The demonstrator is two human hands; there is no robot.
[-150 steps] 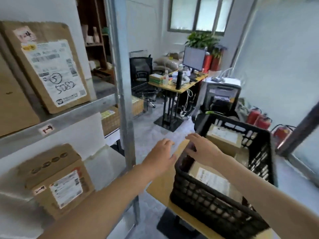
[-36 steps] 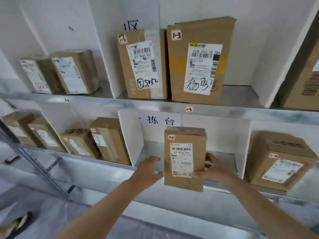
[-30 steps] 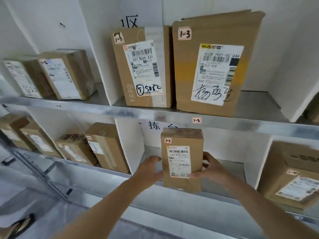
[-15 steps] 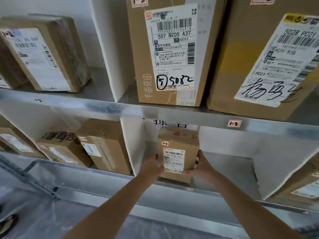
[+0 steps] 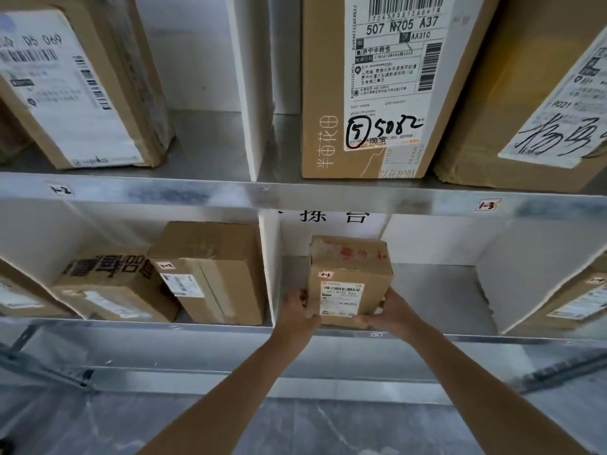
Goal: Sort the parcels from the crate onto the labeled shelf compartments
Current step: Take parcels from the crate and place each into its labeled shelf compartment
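Moving deeper since a moment ago, the small brown cardboard parcel (image 5: 349, 280) is now sitting in the middle lower shelf compartment (image 5: 437, 290), both hands, left hand (image 5: 297, 311) and right hand (image 5: 389, 311), gripping its sides, probably letting go next.

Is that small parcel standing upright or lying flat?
Upright: the small parcel stands on end inside the shelf compartment, label facing out, both hands gripping its sides.
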